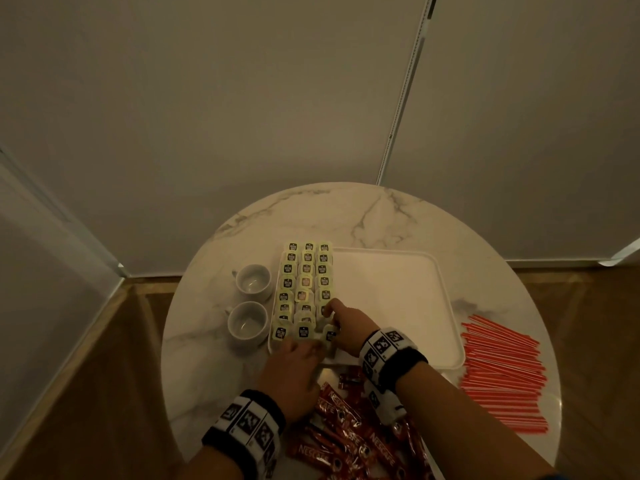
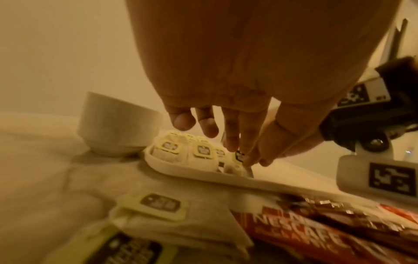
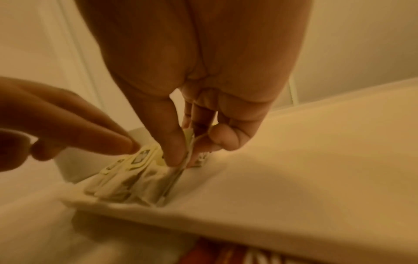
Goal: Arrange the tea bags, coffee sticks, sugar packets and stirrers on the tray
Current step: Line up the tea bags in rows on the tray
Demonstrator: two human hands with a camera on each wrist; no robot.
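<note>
Two white ceramic cups (image 1: 252, 303) stand at the left of the round marble worktop (image 1: 346, 216), just beside the white rectangular plastic tray (image 1: 398, 299), whose left side holds three rows of yellow-tagged paper tea bags (image 1: 306, 282). At the tray's near-left corner, the left hand (image 1: 294, 372) rests extended fingers on the bags; the right hand (image 1: 349, 327) pinches one bag. Red coffee sticks (image 1: 349, 441) lie at the near edge; thin red stirrers (image 1: 502, 368) lie right of the tray.

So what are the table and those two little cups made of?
The table looks like polished marble, or a marble-look top: white with grey veins and a soft sheen. The two cups look like glazed white ceramic: smooth, thick-walled, slightly shiny.
</note>
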